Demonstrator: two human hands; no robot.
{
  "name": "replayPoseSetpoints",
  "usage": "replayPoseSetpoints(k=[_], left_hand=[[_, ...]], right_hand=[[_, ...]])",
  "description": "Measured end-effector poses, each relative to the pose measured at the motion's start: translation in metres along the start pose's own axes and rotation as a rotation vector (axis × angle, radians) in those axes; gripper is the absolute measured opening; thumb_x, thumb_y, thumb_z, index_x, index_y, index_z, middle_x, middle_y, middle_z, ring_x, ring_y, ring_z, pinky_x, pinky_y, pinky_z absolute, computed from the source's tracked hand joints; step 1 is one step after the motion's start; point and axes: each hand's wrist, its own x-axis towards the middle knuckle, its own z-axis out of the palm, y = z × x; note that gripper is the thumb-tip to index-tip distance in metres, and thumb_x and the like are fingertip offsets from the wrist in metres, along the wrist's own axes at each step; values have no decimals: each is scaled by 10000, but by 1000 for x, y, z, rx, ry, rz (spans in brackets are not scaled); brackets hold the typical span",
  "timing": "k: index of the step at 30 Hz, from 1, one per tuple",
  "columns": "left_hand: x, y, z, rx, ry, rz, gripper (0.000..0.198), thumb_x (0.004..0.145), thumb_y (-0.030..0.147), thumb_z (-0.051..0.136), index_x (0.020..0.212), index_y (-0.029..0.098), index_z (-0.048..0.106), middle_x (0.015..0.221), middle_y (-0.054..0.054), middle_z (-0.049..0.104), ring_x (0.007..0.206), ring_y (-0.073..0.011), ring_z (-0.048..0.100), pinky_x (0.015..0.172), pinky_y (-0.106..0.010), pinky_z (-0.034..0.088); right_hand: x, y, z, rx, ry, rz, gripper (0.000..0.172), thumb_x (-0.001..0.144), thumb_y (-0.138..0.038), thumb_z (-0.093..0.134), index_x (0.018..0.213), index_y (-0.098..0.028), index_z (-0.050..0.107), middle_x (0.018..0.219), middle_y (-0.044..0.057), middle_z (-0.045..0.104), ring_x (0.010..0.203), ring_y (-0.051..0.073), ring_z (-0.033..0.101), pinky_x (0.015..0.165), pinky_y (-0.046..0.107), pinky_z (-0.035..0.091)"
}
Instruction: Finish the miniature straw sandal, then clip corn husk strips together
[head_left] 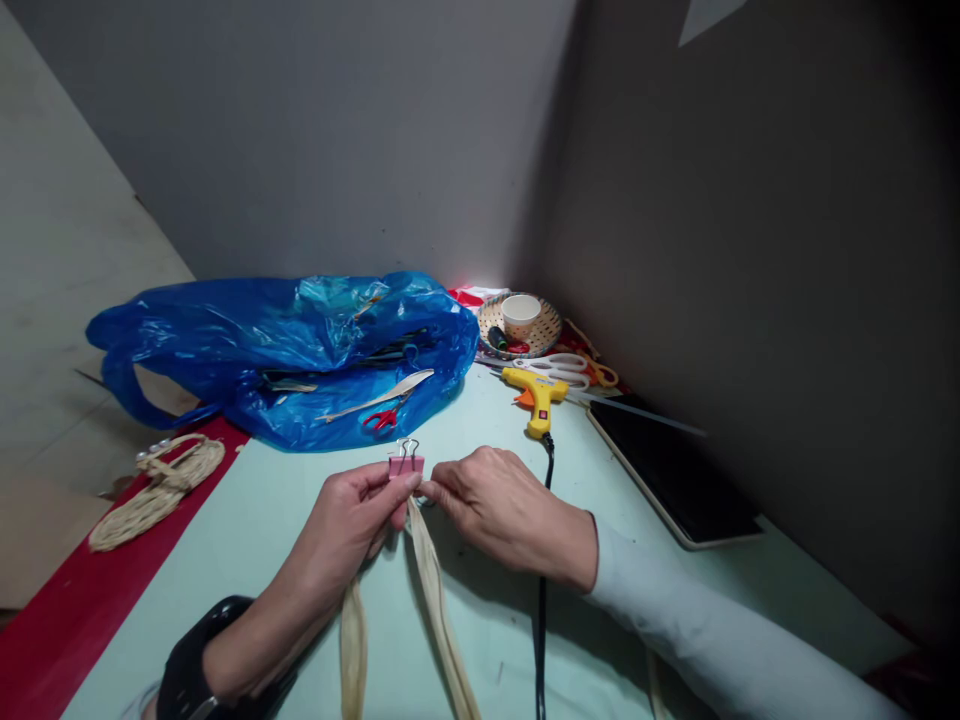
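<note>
Two pale dried-leaf strips [431,590] run up the mint-green table [247,530] from the near edge, flat, tan and papery, and meet under one pink binder clip [406,465] whose two wire handles stand upright. That clip sits between both hands near the middle of the table. Closed on the clip's left side, the left hand [349,525] pinches it with thumb and forefinger; a dark watch band circles that wrist. Pinching in from the right, the right hand [495,505] has its fingertips together at the clip's lower corner where the strips join; a light sleeve covers that forearm.

One black cord [541,620] passes under the right wrist to one yellow glue gun [537,396]. Behind lies one crumpled blue plastic bag [285,345] with small red-handled scissors [381,419] on it. One white cup [520,314] stands in a woven tray [545,330], with white-handled scissors [559,365] beside it. One dark tablet [675,470] lies at right, and one woven straw piece [157,485] lies at left on the red strip.
</note>
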Motion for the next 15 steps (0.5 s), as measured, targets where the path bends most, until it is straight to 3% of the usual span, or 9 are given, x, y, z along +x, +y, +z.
replayPoseSetpoints(k=[5, 9, 12, 15], left_hand=[[-1, 1, 2, 45, 43, 69, 379, 784, 468, 682, 564, 170, 601, 499, 58, 467, 477, -87, 323, 463, -234, 199], [0, 1, 1, 23, 68, 119, 384, 815, 408, 666, 519, 178, 582, 571, 18, 586, 588, -127, 466, 583, -245, 335], [0, -2, 1, -22, 111, 106, 358, 797, 382, 692, 519, 176, 597, 568, 20, 577, 616, -136, 477, 631, -248, 363], [0, -5, 1, -109, 118, 33, 293, 756, 400, 733, 598, 170, 643, 520, 59, 465, 524, -103, 367, 518, -231, 300]], right_hand=[[4, -2, 0, 288, -87, 66, 464, 1023, -292, 360, 596, -172, 497, 513, 0, 550, 483, 97, 487, 533, 224, 332], [0, -8, 11, 449, -183, 48, 440, 1031, -216, 181, 796, -164, 549, 608, 2, 657, 422, 75, 540, 454, 168, 399], [-7, -18, 18, 430, -210, 12, 467, 1041, -190, 95, 865, -164, 526, 656, 12, 701, 431, 71, 585, 440, 153, 411], [-13, -30, 25, 262, -169, -18, 371, 1024, -150, 206, 874, -141, 546, 736, 81, 720, 551, 138, 657, 511, 220, 448]])
